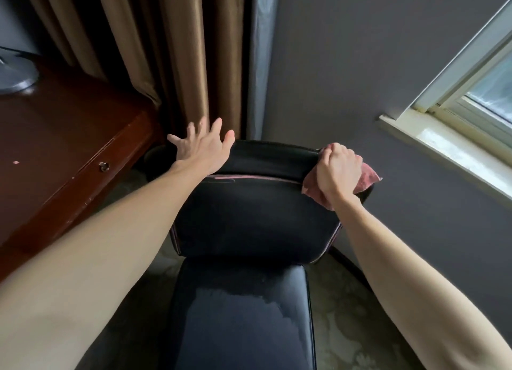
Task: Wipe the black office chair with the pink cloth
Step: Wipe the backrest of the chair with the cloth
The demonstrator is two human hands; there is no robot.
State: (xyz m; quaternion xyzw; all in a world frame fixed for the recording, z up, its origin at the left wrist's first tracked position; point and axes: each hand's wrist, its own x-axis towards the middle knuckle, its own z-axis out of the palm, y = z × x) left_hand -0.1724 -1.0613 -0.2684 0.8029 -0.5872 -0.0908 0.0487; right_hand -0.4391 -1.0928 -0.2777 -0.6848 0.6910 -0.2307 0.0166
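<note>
A brown curtain (166, 51) hangs upper centre, just behind the black office chair (249, 217) at mid-frame. The left hand (202, 148), grip spread wide apart, is at the backrest's top left corner. The right hand (336, 170) has its grip clamped on the pink cloth (368, 177) at the top right corner. There's a reddish wooden surface (55, 148) at left and a window (471, 106) at upper right.

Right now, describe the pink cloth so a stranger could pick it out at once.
Start at the black office chair in the middle. At the top right corner of its backrest, the right hand grips the pink cloth, bunched against the edge. It is the only crumpled fabric there, between black upholstery and grey wall.
</note>
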